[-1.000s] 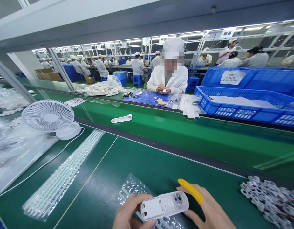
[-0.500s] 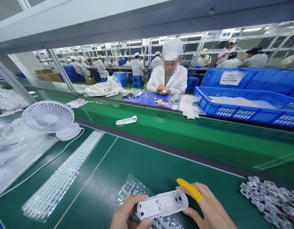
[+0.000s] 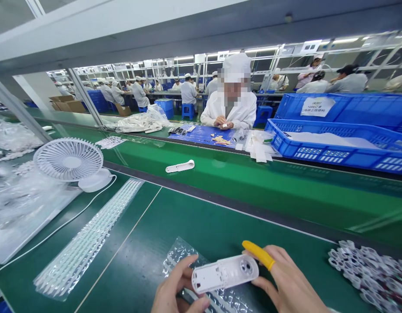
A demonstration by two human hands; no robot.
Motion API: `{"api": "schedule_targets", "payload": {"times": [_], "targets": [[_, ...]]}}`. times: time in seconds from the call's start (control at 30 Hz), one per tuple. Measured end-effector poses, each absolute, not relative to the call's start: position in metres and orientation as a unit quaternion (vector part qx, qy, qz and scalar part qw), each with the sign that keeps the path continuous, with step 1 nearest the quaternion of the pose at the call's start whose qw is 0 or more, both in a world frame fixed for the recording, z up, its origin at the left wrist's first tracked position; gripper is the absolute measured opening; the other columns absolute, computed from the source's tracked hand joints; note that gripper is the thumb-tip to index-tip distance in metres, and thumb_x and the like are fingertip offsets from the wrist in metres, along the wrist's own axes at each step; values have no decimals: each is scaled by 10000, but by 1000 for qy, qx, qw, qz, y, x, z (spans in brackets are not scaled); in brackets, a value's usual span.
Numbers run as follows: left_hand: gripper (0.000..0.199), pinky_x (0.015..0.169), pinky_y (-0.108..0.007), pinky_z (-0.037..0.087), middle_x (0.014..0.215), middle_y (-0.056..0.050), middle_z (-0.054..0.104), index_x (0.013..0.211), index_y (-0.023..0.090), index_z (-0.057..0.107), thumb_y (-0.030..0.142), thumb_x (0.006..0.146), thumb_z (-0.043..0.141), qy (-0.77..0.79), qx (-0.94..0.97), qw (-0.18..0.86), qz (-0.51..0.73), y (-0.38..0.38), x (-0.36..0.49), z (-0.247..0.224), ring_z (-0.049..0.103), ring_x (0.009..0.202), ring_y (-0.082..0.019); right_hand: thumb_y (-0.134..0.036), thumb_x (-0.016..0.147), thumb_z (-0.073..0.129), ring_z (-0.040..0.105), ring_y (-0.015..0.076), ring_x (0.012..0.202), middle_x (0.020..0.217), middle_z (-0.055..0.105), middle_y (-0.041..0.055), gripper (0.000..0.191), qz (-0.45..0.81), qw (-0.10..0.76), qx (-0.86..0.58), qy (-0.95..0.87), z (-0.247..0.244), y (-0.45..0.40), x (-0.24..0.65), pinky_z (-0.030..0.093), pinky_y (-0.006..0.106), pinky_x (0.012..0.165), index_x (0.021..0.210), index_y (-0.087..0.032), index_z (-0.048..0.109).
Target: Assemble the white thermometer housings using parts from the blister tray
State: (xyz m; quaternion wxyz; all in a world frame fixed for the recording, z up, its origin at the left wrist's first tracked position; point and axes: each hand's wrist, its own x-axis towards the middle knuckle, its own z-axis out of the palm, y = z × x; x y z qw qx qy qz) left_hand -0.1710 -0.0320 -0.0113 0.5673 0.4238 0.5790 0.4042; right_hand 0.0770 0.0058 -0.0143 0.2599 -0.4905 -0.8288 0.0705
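A long white plastic housing (image 3: pixel 217 274) with rounded ends is held between my hands, its hollow inner side facing up. Dark round holes show at its right end. My left hand (image 3: pixel 177 287) curls around the left end, thumb below and index finger lifted near the upper edge. Thumb and fingers of my right hand (image 3: pixel 282 280) grip the right end. A yellow finger cot (image 3: pixel 257 255) covers its index finger. Under the housing lies a clear plastic sheet with pale strips (image 3: pixel 179 254).
A similar white part (image 3: pixel 180 166) rests on the green conveyor belt (image 3: pixel 240 182). Left are a white fan (image 3: pixel 68 161) with its cord and a strip-filled plastic sheet (image 3: pixel 90 239). Small clear parts (image 3: pixel 367 269) are heaped right. Opposite, a co-worker (image 3: pixel 231 104) sits near blue crates (image 3: pixel 337 143).
The housing has shifted slightly right and tilted a little in my hands. My left index finger has lifted from its edge. The white part on the belt has moved right.
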Motion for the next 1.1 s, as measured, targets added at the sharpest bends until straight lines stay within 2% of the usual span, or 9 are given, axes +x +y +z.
{"api": "schedule_targets", "payload": {"times": [0.13, 0.33, 0.43, 0.53, 0.63, 0.7, 0.8, 0.97, 1.1], "targets": [[423, 469, -260, 565, 779, -12, 574, 1057, 241, 556, 331, 664, 684, 570, 424, 580, 399, -27, -175, -3, 589, 665, -193, -328, 796, 455, 568, 229, 796, 827, 601, 83, 180, -4, 217, -586, -781, -4, 46, 94, 475, 353, 692, 859, -194, 557], [330, 492, -266, 570, 750, -8, 573, 897, 208, 609, 428, 663, 684, 577, 420, 578, 397, -25, -178, 5, 558, 638, -177, -257, 748, 476, 551, 248, 622, 636, 535, 90, 182, -38, 158, -701, -694, 9, 115, 117, 437, 362, 557, 576, -218, 434], [310, 488, -251, 549, 730, -4, 575, 850, 209, 622, 459, 672, 667, 579, 431, 570, 392, -26, -180, 6, 538, 588, -156, -186, 721, 472, 542, 259, 619, 611, 532, 96, 169, -29, 162, -705, -690, 16, 123, 116, 428, 389, 580, 558, -216, 440], [267, 474, -217, 503, 635, 16, 571, 773, 210, 625, 468, 704, 631, 585, 442, 562, 383, -25, -181, 7, 503, 498, -125, -194, 734, 482, 556, 255, 680, 704, 571, 108, 66, -2, 183, -686, -704, 23, 104, 93, 442, 401, 641, 707, -177, 539], [196, 431, -184, 423, 577, 22, 570, 719, 213, 651, 407, 725, 626, 609, 474, 519, 368, -24, -179, 8, 468, 453, -111, -241, 750, 511, 569, 150, 636, 760, 610, 21, 197, 134, 211, -605, -756, 23, 61, 48, 478, 278, 644, 939, -209, 559], [144, 461, -184, 414, 598, 7, 614, 678, 208, 668, 345, 717, 640, 615, 502, 477, 377, -24, -178, 8, 507, 500, -127, -160, 718, 494, 578, 132, 649, 773, 625, 13, 278, 429, 252, -491, -715, 15, 31, 15, 480, 248, 632, 986, -201, 558], [103, 536, -199, 449, 648, -22, 684, 658, 197, 681, 284, 702, 647, 600, 514, 464, 400, -24, -175, 7, 589, 594, -168, -100, 611, 534, 591, 149, 691, 793, 626, 26, 392, 625, 270, -418, -602, -6, 1, -21, 475, 255, 631, 996, -169, 555], [68, 598, -217, 484, 722, -47, 720, 671, 190, 697, 220, 688, 639, 579, 500, 496, 411, -26, -170, 4, 637, 670, -193, -264, 606, 680, 572, 169, 737, 798, 596, 13, 368, 653, 362, -398, -534, -30, -14, -42, 450, 276, 682, 936, -194, 535], [68, 412, -170, 415, 612, 0, 653, 710, 192, 687, 226, 661, 655, 574, 494, 507, 412, -27, -166, 6, 529, 440, -105, -328, 665, 629, 498, 132, 619, 643, 499, -25, 205, 598, 408, -411, -554, -25, -12, -41, 414, 259, 622, 761, -191, 512]]}}
